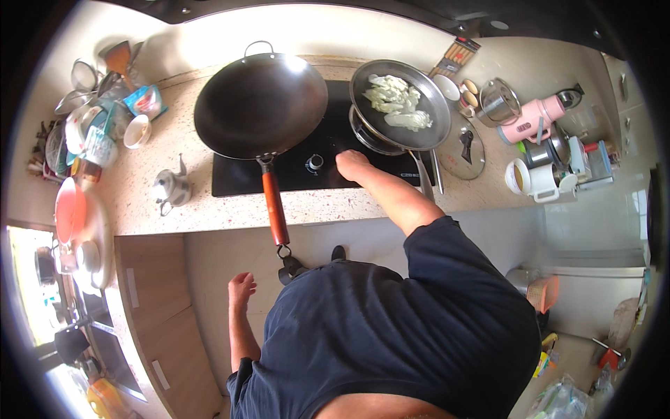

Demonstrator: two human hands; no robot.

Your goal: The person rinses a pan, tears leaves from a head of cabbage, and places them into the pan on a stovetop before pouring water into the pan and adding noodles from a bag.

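My right hand is over the front of the black gas cooktop, at the place of the right knob; its fingers curl downward and hide whatever they touch. Just left of it a round knob shows. A frying pan holding pale leafy pieces sits on the right burner, its handle towards me. On the left side stands an empty dark wok with a wooden handle reaching past the counter edge. My left hand hangs below the counter, fingers loosely curled, touching nothing.
A glass lid lies right of the frying pan. Beyond it are bowls, a pot, a pink thermos jug and a white mug. A metal pot with a spout and a small bowl stand left of the wok.
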